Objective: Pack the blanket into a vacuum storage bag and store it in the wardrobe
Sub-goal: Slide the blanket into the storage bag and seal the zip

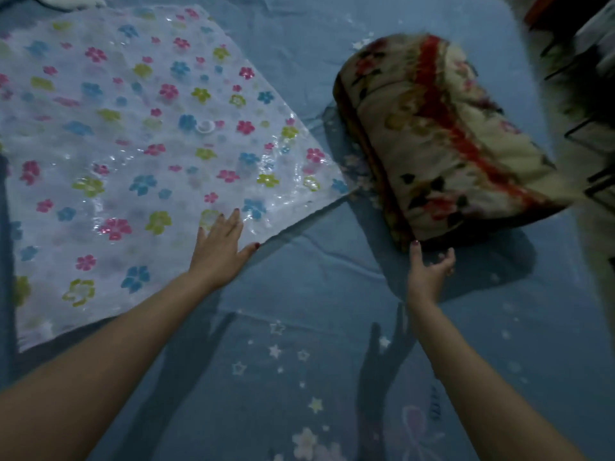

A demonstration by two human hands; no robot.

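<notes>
Blanket, folded into a thick floral bundle with a red stripe, at right of centre on the blue starred bedsheet. Vacuum storage bag, clear with coloured flowers, flat across the upper left, round valve near its middle. Left hand flat on the bag's lower edge, fingers straight and spread. Right hand just below the blanket's near end, fingers loosely spread, gripping nothing.

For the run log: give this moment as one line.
stage: pre-packing | left hand: flat on flower-printed clear plastic bag | right hand: open, reaching at folded floral fleece blanket | blanket: outside bag
</notes>
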